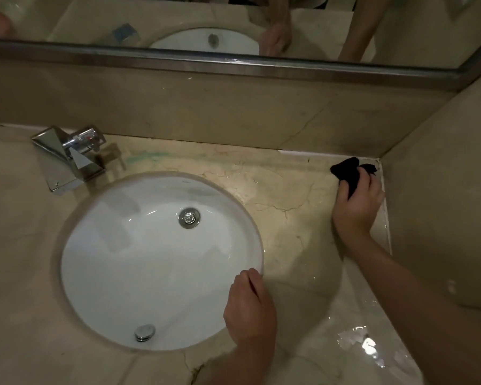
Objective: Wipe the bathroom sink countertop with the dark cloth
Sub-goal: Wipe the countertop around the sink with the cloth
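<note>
- 1 dark cloth is in play, bunched in the grip of the right hand, whose fingers curl round it and press it onto the tabletop.
- It sits in the back corner, well to the right of the sink, where back wall and side wall meet.
- From that grip, the unwiped stone lies leftward and toward the person; a stroke along the back edge toward the faucet looks the natural next pass.
- 1 greenish smear lies behind the sink, just right of the faucet.
- Of the 2 hands, the right is nearer the corner; the left hand rests at the sink's near-right rim, fingers curled, holding nothing visible.
- Count: 1 sink, 1 faucet, 1 drain, 1 mirror.
</note>
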{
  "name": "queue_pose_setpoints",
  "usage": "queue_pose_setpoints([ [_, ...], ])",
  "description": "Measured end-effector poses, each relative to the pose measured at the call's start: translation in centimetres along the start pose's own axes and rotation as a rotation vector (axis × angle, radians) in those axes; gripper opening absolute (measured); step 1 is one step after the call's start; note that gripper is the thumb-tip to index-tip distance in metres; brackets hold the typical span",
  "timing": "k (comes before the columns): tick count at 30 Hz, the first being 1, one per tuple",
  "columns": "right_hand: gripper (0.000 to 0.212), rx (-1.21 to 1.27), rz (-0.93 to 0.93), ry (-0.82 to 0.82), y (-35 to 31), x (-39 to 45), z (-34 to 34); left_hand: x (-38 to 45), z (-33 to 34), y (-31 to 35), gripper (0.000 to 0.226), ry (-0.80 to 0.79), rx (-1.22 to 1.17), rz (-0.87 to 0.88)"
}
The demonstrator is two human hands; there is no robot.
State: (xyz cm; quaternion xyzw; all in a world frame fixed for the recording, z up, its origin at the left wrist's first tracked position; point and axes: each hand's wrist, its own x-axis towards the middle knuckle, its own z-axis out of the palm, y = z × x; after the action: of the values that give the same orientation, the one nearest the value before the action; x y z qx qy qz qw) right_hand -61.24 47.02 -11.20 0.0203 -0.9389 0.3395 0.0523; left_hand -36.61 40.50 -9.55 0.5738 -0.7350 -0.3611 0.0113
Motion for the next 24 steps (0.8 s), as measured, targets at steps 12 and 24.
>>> queue_pose_setpoints([
  [12,0.037,0.122,-0.542,-0.589,-7.2,-7.4,3.3,0.2,-0.4,0.4,0.034,-0.028,0.027,-0.001],
  [24,0.034,0.226,-0.012,-0.008,-1.3,-1.6,-3.6,0.2,-0.4,-0.1,0.033,-0.061,-0.041,-0.027],
])
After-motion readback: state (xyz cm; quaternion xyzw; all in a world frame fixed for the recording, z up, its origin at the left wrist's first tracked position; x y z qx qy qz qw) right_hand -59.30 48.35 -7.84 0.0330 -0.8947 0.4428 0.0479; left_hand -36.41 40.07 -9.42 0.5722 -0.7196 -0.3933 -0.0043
